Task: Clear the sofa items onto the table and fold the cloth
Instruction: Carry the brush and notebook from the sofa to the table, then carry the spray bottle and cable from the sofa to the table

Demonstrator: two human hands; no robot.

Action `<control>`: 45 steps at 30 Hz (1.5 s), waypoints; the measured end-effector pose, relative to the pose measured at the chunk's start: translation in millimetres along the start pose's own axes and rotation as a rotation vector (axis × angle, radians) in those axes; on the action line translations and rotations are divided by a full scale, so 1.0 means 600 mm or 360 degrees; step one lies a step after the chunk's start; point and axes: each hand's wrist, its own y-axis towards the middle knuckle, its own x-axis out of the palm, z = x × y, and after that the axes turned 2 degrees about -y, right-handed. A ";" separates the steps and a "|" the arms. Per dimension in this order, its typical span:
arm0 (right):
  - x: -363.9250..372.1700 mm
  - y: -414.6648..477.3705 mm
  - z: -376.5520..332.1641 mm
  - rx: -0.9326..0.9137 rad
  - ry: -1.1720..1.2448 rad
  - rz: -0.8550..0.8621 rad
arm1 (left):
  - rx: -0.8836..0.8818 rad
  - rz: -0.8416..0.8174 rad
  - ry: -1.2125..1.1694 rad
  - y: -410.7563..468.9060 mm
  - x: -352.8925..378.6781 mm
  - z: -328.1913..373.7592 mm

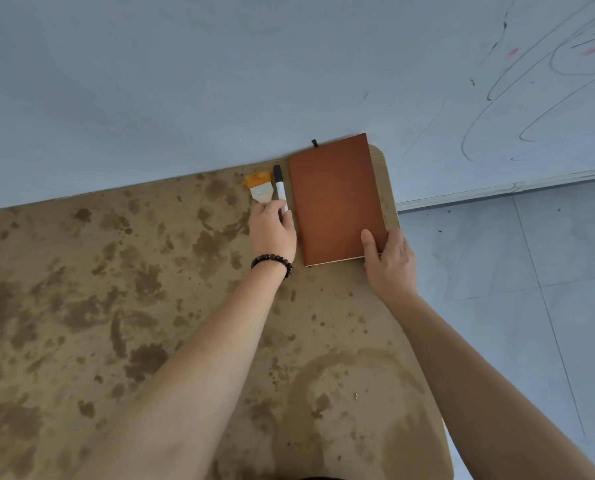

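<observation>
far right corner of table (116,306): left hand (272,233) curls over the near ends of marker (280,187) and brush (260,188). marker's tail and brush's handle are hidden; can't tell if the brush is in the grip too. marker print too small to read. right hand (388,261) covers the near right corner of notebook (336,199), fingertips out of sight past its right edge. black ribbon (314,143) at notebook's far edge is mostly behind the cover. table's left and near edges are cut off by the frame. both forearms are cut off at the bottom. dark sliver (320,478) at the bottom edge, unidentifiable.
</observation>
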 end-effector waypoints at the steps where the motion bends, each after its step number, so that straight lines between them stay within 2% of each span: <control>1: 0.000 0.001 0.000 -0.0022 -0.0034 -0.0006 | 0.0037 -0.0032 0.0013 0.000 0.002 -0.002; 9: -0.037 -0.017 -0.024 0.0005 -0.0230 -0.0320 | 0.0189 -0.0238 0.0022 -0.044 -0.059 0.009; 13: -0.110 -0.090 -0.041 -0.0183 -0.0283 -0.0211 | 0.0249 -0.0089 -0.0012 -0.121 -0.154 0.026; 17: -0.170 -0.201 -0.025 -0.0393 -0.0002 -0.0138 | 0.0157 -0.0006 -0.0308 -0.269 -0.260 0.041; 21: -0.195 -0.312 0.033 -0.0546 0.0318 -0.0231 | -0.0174 0.0242 -0.0490 -0.460 -0.321 0.029; 24: -0.184 -0.366 0.077 -0.0480 0.0504 -0.0415 | -0.0536 0.0459 -0.0575 -0.583 -0.338 -0.004; 27: -0.184 -0.422 0.102 -0.0492 0.0526 -0.0541 | -0.0717 0.0630 -0.0536 -0.686 -0.368 -0.043; 30: -0.191 -0.463 0.089 -0.0660 0.0471 -0.0617 | -0.0763 0.0847 -0.0501 -0.763 -0.418 -0.069; 36: -0.163 -0.577 0.008 -0.1114 0.0376 -0.0683 | -0.0649 0.1303 -0.0509 -0.929 -0.516 -0.124; 40: -0.112 -0.736 -0.006 -0.1442 0.0305 -0.0806 | -0.0683 0.1518 -0.0592 -1.109 -0.536 -0.213; 42: -0.085 -0.837 0.012 -0.1467 0.0218 -0.0907 | -0.0789 0.1580 -0.0667 -1.212 -0.538 -0.266; 45: -0.032 -0.981 0.032 -0.1626 0.0153 -0.1062 | -0.0928 0.1815 -0.0736 -1.357 -0.548 -0.343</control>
